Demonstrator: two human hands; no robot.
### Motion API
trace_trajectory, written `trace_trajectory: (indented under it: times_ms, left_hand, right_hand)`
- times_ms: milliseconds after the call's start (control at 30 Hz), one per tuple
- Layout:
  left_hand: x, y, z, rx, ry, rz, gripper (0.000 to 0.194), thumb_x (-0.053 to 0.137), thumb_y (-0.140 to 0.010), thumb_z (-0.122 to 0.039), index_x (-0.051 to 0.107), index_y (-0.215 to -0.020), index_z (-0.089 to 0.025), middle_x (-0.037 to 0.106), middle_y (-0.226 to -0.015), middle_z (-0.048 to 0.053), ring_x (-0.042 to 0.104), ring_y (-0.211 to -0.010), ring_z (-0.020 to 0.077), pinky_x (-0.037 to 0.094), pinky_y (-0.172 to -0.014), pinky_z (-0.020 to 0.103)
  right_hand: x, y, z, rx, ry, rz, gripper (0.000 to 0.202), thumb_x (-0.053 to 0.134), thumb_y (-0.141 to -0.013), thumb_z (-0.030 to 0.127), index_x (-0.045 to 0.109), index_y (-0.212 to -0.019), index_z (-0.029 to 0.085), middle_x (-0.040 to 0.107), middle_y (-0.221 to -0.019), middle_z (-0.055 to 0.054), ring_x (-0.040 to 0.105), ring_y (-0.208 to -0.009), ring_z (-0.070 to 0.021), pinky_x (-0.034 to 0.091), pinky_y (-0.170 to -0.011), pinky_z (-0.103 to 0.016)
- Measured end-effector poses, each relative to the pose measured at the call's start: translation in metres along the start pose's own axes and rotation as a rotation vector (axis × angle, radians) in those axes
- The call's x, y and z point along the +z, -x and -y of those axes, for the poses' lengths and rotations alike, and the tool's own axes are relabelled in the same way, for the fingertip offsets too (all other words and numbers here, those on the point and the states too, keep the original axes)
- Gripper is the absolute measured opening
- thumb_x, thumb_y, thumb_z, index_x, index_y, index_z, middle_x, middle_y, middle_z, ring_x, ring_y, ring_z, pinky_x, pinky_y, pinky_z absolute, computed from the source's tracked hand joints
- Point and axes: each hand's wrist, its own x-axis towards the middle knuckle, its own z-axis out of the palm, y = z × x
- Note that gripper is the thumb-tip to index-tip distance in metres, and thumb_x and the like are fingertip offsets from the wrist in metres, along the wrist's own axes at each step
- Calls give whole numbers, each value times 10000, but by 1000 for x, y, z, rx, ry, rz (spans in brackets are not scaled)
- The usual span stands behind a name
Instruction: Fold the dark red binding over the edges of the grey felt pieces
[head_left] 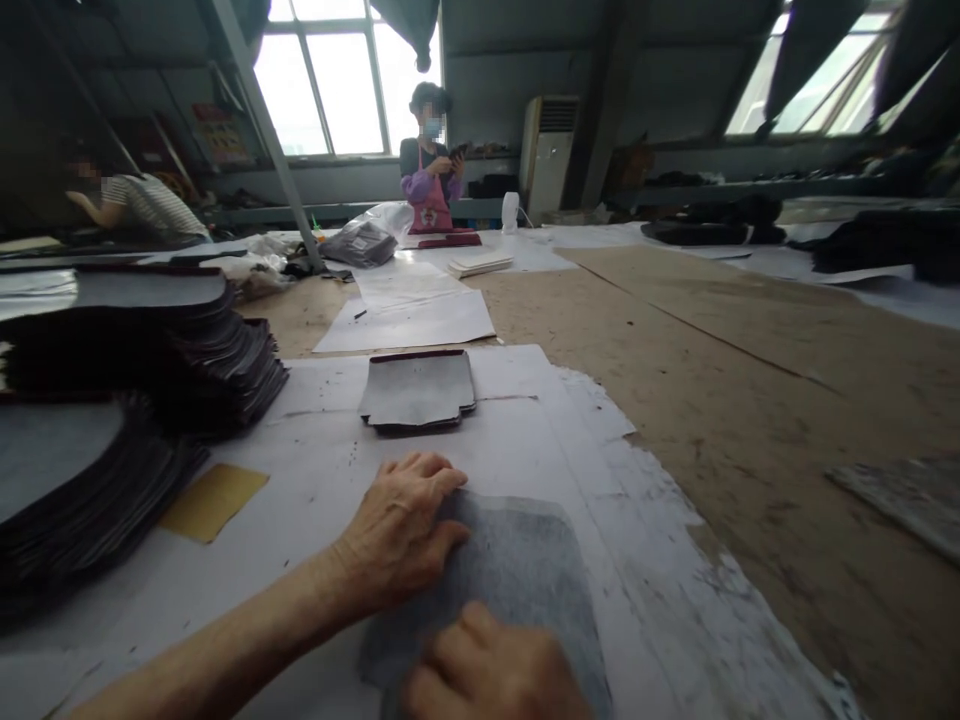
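here, both hands at the grey sheet

closest to me, my right hand (pixel 499 670) is blurred over the near part of the grey sheet (pixel 536 565); its fingers are curled, and i cannot tell whether they grip anything. my left hand (pixel 409 525) lies at the sheet's left edge, fingers bent, thumb held apart from the forefinger with a gap between them. the sheet lies on white paper (pixel 289 500) spread over the worktop (pixel 720 400).

to my left are a yellow piece (pixel 215 502), a near stack (pixel 97 500) of dark-edged pieces and, behind it, a taller stack (pixel 157 345). straight ahead, beyond my left hand, sits a small pile (pixel 418 390) of grey pieces with notched near corners.

past that come a loose white sheet (pixel 412 322), a low pile of white pieces (pixel 480 265) and a plastic-wrapped bundle (pixel 360 243). at the far side, a person in a pink apron (pixel 430 195) holds a dark object; another in a striped top (pixel 154 205) leans at far left. windows (pixel 341 85) shine behind.
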Motion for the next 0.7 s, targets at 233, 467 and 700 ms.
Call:
trace_trajectory:
  times_ms: [233, 467, 700]
  left_hand:
    - [4, -15, 12, 31, 60, 36, 246, 579, -727, -139, 634, -964, -179, 598, -900, 48, 533, -891, 226, 410, -813, 408]
    - [11, -16, 24, 244, 155, -96, 181, 575, -768, -122, 668, -888, -220, 581, -789, 19, 519, -792, 174, 400, -757, 379]
    - [16, -12, 38, 571, 149, -225, 291, 447, -795, -13, 636, -934, -186, 554, -764, 28, 466, -707, 140, 393, -674, 321]
  right_hand:
    - [-47, -32, -78, 338, 144, 295, 210, 644, -700, 143, 626, -909, 141, 637, -885, -80, 535, -871, -230, 450, -749, -357]
    - [-46, -24, -95, 221, 82, 271, 187, 638, -713, 108, 646, -891, 166, 620, -782, -44, 538, -753, -183, 441, -688, -318]
    - [-49, -14, -97, 3, 53, 115, 202, 459, -811, 54, 633, -895, 114, 585, -744, -62, 487, -698, -155, 415, -602, -271]
